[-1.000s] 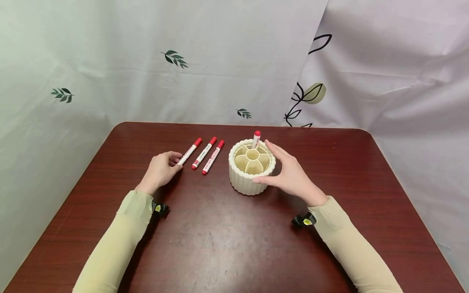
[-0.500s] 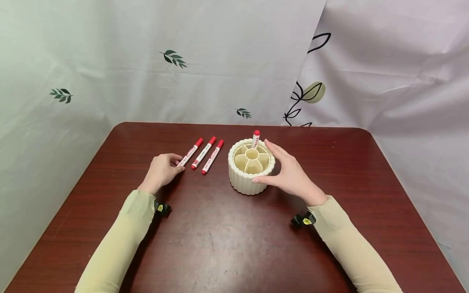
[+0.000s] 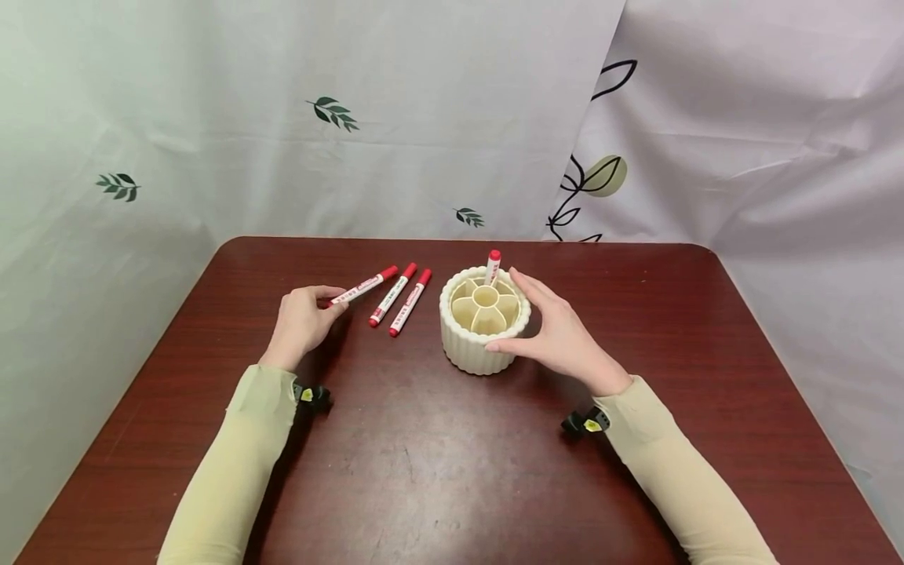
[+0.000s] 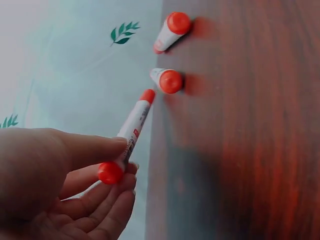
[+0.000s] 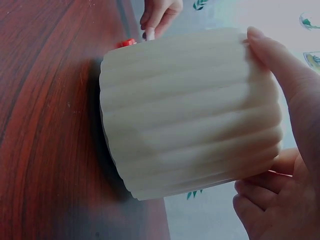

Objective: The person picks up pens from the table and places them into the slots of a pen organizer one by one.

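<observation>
Left hand: the left hand [image 3: 300, 322] pinches the tail end of a red-capped white marker pen [image 3: 362, 286] between thumb and fingers. This grip is closed on the pen, and the pen's cap end is lifted and points to 2 o'clock.
Held pen: it sits at 9 o'clock from the holder, near the far left part of the dark red-brown wooden counter [image 3: 452, 455].
Other pens: two more red-capped white marker pens [image 3: 400, 297] lie flat on the counter, side by side, just to the right of the held pen.
Right hand: the right hand [image 3: 558, 333] wraps round the right side of the cream ribbed round plastic pen holder [image 3: 480, 345]. This grip is curled on the holder, thumb near the front and fingers at the back.
Holder: it stands upright in the middle of the counter. One standing red-capped marker pen [image 3: 492, 267] sticks up from its 12 o'clock slot.
Behind: a pale cloth with green leaf prints [image 3: 332, 114] hangs at the back.
</observation>
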A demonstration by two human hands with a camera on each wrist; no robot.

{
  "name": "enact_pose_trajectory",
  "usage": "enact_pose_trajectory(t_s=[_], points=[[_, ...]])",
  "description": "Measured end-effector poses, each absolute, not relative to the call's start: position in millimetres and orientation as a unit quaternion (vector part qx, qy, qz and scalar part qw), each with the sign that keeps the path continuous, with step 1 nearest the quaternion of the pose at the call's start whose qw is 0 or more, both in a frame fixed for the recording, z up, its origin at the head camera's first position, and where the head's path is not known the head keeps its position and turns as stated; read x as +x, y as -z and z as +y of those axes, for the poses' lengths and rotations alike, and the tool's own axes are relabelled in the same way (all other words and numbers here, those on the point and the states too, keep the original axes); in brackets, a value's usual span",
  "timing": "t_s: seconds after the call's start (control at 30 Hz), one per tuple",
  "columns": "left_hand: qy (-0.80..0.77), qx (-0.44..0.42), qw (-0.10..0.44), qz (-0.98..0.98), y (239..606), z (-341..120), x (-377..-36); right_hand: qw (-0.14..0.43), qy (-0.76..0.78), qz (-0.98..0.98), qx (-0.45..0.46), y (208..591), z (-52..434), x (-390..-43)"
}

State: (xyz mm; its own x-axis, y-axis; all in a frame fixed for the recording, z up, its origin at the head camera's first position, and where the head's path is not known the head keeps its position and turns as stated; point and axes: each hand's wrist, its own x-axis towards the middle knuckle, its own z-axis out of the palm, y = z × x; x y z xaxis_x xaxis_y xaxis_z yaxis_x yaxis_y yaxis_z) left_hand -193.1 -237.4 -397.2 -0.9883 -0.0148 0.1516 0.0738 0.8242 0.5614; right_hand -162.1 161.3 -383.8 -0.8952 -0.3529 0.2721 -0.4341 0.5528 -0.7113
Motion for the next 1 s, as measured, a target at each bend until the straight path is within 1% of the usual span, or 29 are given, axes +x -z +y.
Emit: enact_pose_trajectory(t_s=[0.1, 0.37, 0.47, 0.67, 0.83, 1.0], points=[[0.318, -0.009, 0.107, -0.942, 394.4, -236.3, -192.7, 0.050, -0.415, -0.880, 0.225, 382.7, 161.3, -162.3], [0.395, 0.021, 0.245, -0.885, 383.0, -232.6, -194.6, 0.047, -0.414, -0.881, 0.225, 382.0, 161.2, -162.2], [0.421, 0.022, 0.281, -0.862, 376.0, -229.3, -194.2, 0.047, -0.414, -0.881, 0.224, 382.1, 161.1, -161.9], [0.502, 0.019, 0.323, -0.802, 362.3, -221.5, -193.3, 0.047, -0.413, -0.882, 0.221, 382.7, 160.8, -162.2], [0.579, -0.001, 0.344, -0.739, 344.0, -209.5, -190.5, 0.047, -0.412, -0.883, 0.219, 382.7, 160.9, -162.3], [0.630, -0.031, 0.353, -0.691, 320.8, -189.0, -180.1, 0.047, -0.413, -0.883, 0.220, 382.4, 161.3, -162.2]])
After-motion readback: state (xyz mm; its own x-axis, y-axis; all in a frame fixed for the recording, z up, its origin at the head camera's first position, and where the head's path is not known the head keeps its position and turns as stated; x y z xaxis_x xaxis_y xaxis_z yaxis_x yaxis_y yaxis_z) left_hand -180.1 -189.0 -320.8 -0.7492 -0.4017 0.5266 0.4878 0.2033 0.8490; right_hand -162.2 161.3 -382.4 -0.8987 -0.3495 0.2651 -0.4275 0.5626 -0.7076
